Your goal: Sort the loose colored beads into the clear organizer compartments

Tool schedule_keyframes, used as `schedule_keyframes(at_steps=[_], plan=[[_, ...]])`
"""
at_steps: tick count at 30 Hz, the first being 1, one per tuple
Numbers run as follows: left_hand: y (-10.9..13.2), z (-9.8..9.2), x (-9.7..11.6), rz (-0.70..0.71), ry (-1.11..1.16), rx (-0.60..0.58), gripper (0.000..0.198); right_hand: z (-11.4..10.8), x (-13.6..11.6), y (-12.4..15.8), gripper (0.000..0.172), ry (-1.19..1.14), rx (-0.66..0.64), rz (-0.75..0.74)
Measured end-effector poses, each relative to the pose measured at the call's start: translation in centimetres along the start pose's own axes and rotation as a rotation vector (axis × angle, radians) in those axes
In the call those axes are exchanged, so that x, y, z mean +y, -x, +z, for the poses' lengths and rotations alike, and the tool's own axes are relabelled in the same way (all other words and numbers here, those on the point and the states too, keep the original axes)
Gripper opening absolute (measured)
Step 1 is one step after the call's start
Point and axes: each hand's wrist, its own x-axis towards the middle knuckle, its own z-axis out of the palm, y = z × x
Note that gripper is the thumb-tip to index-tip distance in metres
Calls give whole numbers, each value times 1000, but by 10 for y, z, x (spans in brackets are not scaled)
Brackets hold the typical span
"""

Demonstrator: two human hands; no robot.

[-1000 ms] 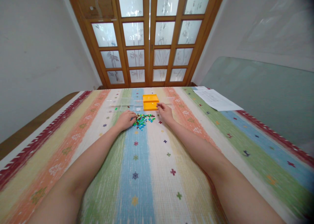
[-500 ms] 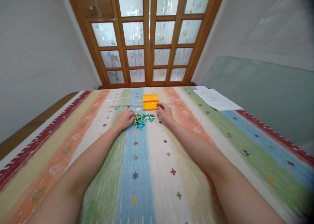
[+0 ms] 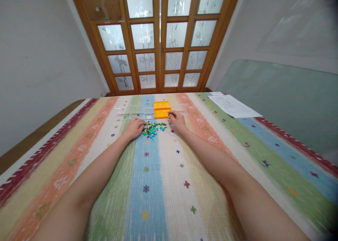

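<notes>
My left hand point(image 3: 135, 128) rests at the left edge of a loose pile of tiny coloured pieces point(image 3: 153, 129), green, blue, yellow, white and dark red. Its fingers are bent, with forefinger and thumb slightly apart by the pieces. Beyond the pile lies an opened yellow plastic box point(image 3: 161, 104), its two halves spread flat. My right hand point(image 3: 177, 120) is at the near right corner of this box, thumb and forefinger drawn together. Whatever might be between those fingertips is too small to make out.
Clear plastic trays point(image 3: 148, 111) stand left of the yellow box, and another clear piece point(image 3: 182, 109) lies to its right. One green piece point(image 3: 125, 117) lies apart at the left. Printed paper sheets point(image 3: 235, 107) lie at the far right of the striped tablecloth point(image 3: 174, 198).
My left fingers have shifted slightly at the edge of the pile. My right hand stays almost still by the yellow box. The camera view has moved a little.
</notes>
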Motion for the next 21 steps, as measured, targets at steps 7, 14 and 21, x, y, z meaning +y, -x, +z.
schedule_keyframes(at_steps=[7, 14, 21], plan=[[1, 5, -8, -30, -23, 13, 38, 1, 2, -1, 26, 24, -3, -9], [2, 1, -4, -40, 56, 48, 36, 1, 1, 0, 25, 14, -12, -1], [-13, 8, 10, -400, 622, 187, 42, 1, 0, 0, 26, 4, -24, 11]])
